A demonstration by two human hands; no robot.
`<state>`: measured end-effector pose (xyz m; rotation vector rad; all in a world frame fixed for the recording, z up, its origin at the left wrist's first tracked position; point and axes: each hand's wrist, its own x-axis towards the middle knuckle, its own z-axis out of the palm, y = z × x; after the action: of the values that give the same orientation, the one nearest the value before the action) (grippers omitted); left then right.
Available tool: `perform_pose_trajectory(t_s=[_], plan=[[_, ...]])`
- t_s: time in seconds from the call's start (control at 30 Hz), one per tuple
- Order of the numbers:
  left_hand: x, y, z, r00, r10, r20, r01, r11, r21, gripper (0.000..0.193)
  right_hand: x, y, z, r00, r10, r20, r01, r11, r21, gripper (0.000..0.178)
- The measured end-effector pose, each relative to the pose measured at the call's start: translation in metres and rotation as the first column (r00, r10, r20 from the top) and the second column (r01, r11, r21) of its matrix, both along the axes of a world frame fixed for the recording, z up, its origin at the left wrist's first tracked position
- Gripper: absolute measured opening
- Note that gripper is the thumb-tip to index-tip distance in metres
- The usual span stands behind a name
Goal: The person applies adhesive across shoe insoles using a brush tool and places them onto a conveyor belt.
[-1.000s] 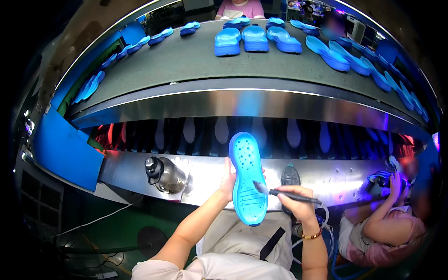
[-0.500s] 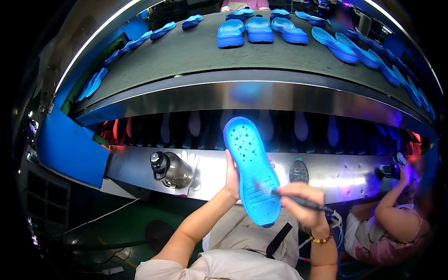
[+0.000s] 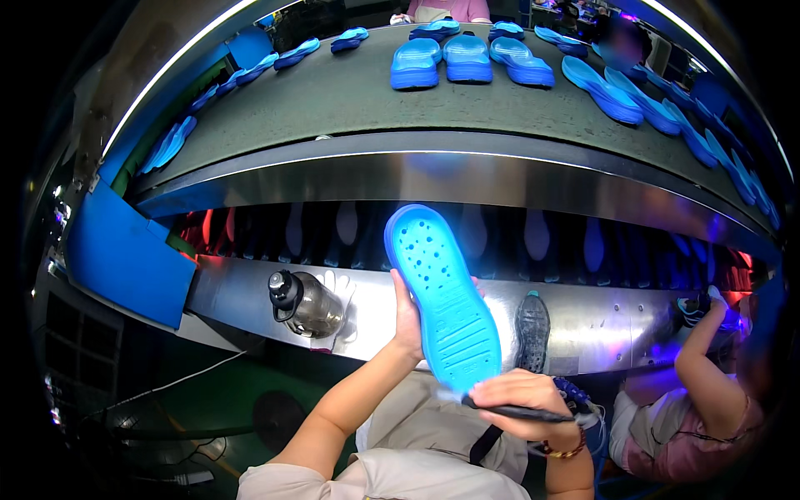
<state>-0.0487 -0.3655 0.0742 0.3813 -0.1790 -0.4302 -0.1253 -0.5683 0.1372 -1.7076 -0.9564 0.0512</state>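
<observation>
A bright blue shoe sole is held up before me, dotted with small holes at its far end and ridged across its near half. My left hand grips it by the left edge, with fingertips showing past the right edge. My right hand holds a slim black-handled brush, fingers wrapped round the handle. The brush tip is blurred and lies at the sole's near end. Right of the blue sole, a dark sole rests on the metal bench.
A clear bottle with a black lid stands on the bench at left, beside a white glove. Beyond, a conveyor belt carries several blue soles. A co-worker sits at right; another person is across the belt.
My right hand and the brush have moved down, from the sole's ridged middle to its near end. The blue sole has shifted slightly left, still in my left hand.
</observation>
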Motion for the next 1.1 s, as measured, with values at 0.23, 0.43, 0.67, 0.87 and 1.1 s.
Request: perform_pose_trajectory(t_s=[0.23,0.43,0.67,0.87,1.1], plan=[[-0.004,0.004,0.009,0.997,0.059,-0.045,-0.055,0.995,0.084,0.1,-0.005,-0.008,-0.022,0.977,-0.165,-0.137,0.162,0.986,-0.033,0.024],[-0.004,0.005,0.011,1.0,0.023,0.003,-0.023,0.998,0.066,0.1,-0.009,-0.01,-0.024,0.811,-0.124,-0.572,0.346,0.89,0.297,0.019],[-0.009,0.007,0.008,0.999,-0.026,0.032,0.025,0.999,0.039,0.103,-0.016,-0.016,-0.04,0.867,0.179,-0.465,0.054,0.894,0.445,0.025],[-0.006,0.005,0.011,1.0,0.018,0.002,-0.018,0.999,0.042,0.102,-0.014,-0.01,-0.07,0.812,-0.199,-0.548,0.442,0.824,0.355,0.022],[-0.008,0.006,0.034,0.995,0.095,0.025,-0.098,0.97,0.221,0.097,-0.024,-0.005,-0.081,0.609,0.125,-0.783,0.574,0.611,0.545,0.017]])
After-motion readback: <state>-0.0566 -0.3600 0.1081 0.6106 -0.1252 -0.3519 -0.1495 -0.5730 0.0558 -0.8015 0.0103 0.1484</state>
